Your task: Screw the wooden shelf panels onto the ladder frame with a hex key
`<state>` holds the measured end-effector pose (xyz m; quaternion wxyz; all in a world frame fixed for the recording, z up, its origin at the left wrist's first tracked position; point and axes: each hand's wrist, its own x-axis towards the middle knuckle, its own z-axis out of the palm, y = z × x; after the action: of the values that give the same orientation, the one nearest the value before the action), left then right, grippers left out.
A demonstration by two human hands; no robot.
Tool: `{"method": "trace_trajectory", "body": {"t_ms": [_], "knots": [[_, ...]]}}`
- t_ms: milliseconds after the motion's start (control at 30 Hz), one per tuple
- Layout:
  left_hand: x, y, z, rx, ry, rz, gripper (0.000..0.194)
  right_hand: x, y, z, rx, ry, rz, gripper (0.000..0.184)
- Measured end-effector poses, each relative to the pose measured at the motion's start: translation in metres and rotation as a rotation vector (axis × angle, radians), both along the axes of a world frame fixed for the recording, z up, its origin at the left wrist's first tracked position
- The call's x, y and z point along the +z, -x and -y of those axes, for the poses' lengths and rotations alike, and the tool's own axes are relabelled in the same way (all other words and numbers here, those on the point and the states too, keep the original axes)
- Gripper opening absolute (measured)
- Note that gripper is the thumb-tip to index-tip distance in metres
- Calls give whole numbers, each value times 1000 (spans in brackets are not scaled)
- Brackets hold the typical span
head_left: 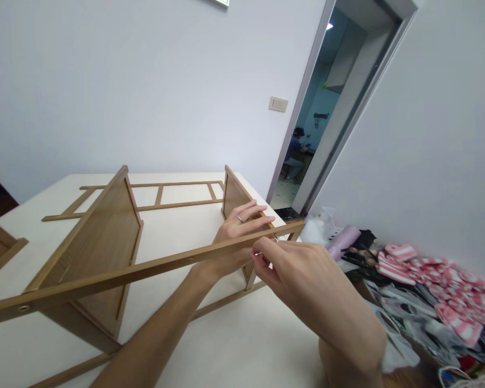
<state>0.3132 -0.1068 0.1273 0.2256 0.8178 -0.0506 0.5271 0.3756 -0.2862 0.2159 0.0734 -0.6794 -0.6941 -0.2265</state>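
Observation:
A brown wooden frame of rails and upright panels stands on a white tabletop. Its long front rail crosses slantwise in front of my left forearm. My left hand, a ring on one finger, reaches behind this rail. Its stretched fingers lie against the right-hand panel; the thumb is mostly hidden. My right hand is closed in a pinch at the rail's right end. A thin metal piece shows at its fingertips, mostly covered by the fingers. Another shiny metal bit sits by the rail just above.
A second wooden panel stands left of centre, and a ladder-like side frame lies behind. Part of another wooden piece is at the far left. Bagged goods and pink striped cloth are piled right. Beyond the doorway sits a person.

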Motion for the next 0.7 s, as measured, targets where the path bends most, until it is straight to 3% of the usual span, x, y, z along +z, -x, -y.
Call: {"method": "trace_trajectory", "body": {"t_ms": [333,600,700], "knots": [[2,2,-3,-36,-15,-5,35,18,-15,-1,109,-142,-166,13],[-1,1,-2,-8,-14,-3,33,14,-11,1,113,-90,-176,23],[0,1,-1,2,-22,0,30,11,-8,2,91,-48,-183,19]]}}
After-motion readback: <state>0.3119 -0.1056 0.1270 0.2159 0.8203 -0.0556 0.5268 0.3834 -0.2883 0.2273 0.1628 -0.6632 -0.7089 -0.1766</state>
